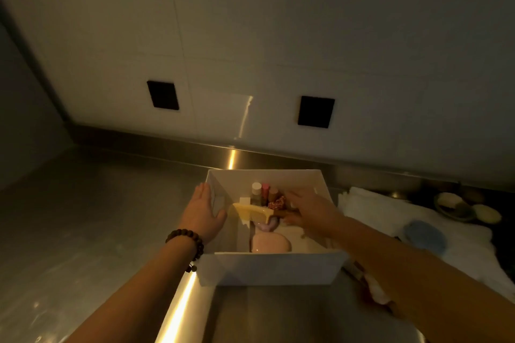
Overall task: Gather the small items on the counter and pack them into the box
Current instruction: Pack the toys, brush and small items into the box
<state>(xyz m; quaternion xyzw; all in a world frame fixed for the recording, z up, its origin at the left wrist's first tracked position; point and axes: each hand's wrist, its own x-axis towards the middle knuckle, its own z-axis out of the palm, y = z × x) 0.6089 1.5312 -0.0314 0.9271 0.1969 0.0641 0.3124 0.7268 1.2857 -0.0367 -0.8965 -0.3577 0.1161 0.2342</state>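
Over the box, a comb is held crosswise by the right hand, the nearer one; the left hand is pressed flat, fingers straight, against the box's left wall.

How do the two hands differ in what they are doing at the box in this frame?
The left hand lies flat and open against the outside of the box's left wall, holding nothing. The right hand reaches over the rim into the box and holds the yellow comb above the items inside. The left wrist wears a bead bracelet; the right wrist is bare. Both are at the box.
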